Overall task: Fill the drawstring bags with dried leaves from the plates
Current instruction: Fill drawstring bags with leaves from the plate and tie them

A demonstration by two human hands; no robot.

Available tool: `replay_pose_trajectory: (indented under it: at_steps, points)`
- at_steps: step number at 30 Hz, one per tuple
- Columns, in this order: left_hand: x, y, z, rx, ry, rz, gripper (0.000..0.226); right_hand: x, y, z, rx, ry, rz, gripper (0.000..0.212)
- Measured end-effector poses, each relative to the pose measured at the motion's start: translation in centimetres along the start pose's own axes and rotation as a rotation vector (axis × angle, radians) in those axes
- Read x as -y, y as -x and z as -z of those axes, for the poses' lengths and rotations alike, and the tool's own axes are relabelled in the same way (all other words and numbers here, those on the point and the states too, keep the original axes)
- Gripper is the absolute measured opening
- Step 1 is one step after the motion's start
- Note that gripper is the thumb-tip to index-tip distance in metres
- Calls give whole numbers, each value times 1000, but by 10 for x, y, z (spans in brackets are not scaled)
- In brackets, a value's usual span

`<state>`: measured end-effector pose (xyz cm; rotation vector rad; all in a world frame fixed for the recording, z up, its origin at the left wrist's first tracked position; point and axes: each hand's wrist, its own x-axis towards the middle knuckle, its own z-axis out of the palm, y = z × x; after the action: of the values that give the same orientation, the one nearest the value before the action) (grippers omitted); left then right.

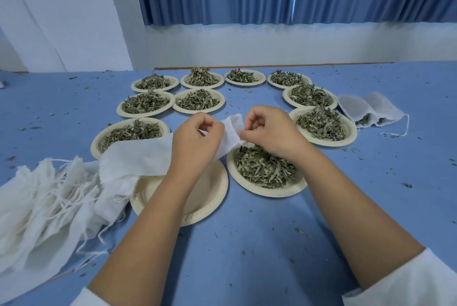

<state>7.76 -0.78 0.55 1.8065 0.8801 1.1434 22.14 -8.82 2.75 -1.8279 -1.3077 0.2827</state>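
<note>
The left hand and right hand each pinched the mouth of a limp drawstring bag held above the nearest full plate of dried leaves — and if that thin mouth opened poorly, leaves would probably scatter onto the table.

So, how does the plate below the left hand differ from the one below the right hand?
The left plate is bare; the right plate holds heaped dried leaves. The empty bags overlap the left plate's rim, not the right plate's. Both are pale and round.
</note>
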Motion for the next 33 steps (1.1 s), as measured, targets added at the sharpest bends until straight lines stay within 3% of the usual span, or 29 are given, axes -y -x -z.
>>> replay_pose_trajectory:
  at_steps: [5,12,15,19,23,26,31,33]
  points:
    - [1,3,-4,2,-156,-52,35,5,4,-8,8,-44,127,27]
    - [-2,0,-1,118,-16,67,14,5,5,-11,49,-159,107,14]
    - [0,-3,3,126,18,114,15,1,3,-9,60,-151,92,13]
    - [2,-3,5,13,-132,65,12,-6,-2,-5,96,-27,23,10]
    - [-1,2,-1,17,-320,-11,7,-9,-2,2,113,62,61,4]
    - [-4,5,-4,12,-436,-88,9,-11,-4,18,99,170,56,11]
    - [-3,6,-8,-6,-524,-180,14,-15,6,30,444,357,-72,47]
    - [-3,7,-12,31,-465,-132,14,-15,8,24,466,424,-47,53]
